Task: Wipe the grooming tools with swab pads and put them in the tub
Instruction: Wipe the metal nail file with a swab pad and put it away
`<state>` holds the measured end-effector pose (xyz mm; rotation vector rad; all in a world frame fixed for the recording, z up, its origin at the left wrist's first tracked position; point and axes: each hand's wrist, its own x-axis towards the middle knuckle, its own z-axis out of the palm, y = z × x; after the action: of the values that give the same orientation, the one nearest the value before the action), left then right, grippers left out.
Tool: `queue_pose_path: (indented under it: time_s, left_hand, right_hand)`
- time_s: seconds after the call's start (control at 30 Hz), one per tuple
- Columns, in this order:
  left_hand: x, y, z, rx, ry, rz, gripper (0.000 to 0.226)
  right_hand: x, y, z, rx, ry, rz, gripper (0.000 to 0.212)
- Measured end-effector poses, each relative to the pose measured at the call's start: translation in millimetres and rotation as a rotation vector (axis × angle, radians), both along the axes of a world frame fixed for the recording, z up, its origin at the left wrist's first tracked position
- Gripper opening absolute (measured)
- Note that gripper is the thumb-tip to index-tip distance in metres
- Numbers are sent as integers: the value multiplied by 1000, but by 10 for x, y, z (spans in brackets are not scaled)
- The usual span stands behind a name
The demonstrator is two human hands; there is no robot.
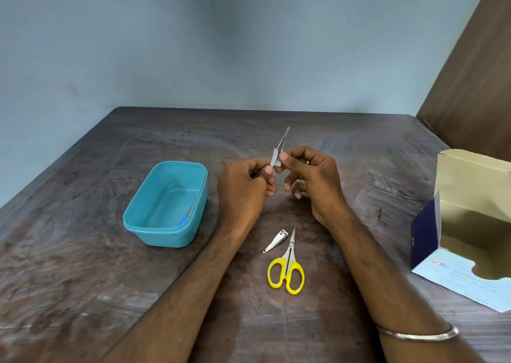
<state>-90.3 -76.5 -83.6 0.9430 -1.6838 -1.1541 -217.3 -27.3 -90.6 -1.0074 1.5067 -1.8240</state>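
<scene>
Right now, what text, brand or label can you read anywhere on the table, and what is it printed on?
"BD", beside a small red logo: front panel of the open cardboard box at the table's right edge.
"Alcohol Swabs": same panel, larger lettering, its end blurred.
Smaller lines beneath: too blurred to read.
Tub, scissors, nail clipper: no readable markings.

shiny metal tweezers [284, 138], glossy plastic tub [154, 232], worn matt wood table [83, 279].

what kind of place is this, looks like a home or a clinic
Probably a plain room at home, set up for the job rather than a clinic, though I can't be sure: a worn wooden table pushed against a bare blue wall, with an opened box of alcohol swabs.
</scene>
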Motion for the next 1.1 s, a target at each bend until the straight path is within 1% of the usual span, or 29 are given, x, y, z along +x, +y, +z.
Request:
queue_pose_path:
  time_s: [0.07,0.17,0.27,0.37,0.47,0.57,0.77,0.87,0.97,1.07,1.1]
  left_hand:
    - [-21,-8,-15,31,21,-1,21]
    - [-36,-10,-20,84,58,8,16]
    - [-25,-14,3,162,133,9,12]
    - [-12,-18,20,249,200,2,11]
    - [-3,-21,23,327,264,-22,11]
    - [8,-19,18,347,267,-59,13]
    - [15,-2,40,330,234,-85,19]
    - [17,1,43,330,225,-88,22]
    - [22,7,51,322,217,-108,21]
    - [33,-7,54,330,216,-138,21]
    - [38,-14,51,336,216,-144,21]
  right_hand:
    - [-6,-1,1,-4,-26,-15,8]
    - [-24,-9,8,-25,-118,-87,8]
    - [-38,-25,10,-58,-172,-155,7]
    - [-38,-27,9,-106,-223,-100,9]
    - [-18,-19,21,-111,-265,32,24]
    - [10,-19,17,-81,-235,103,23]
    - [0,-18,-21,-22,-152,62,9]
    - [-1,-23,-38,4,-105,43,11]
    - [2,-29,-38,21,-98,20,17]
    - [3,-25,-32,51,-95,63,28]
    - [3,-23,-33,62,-83,88,27]
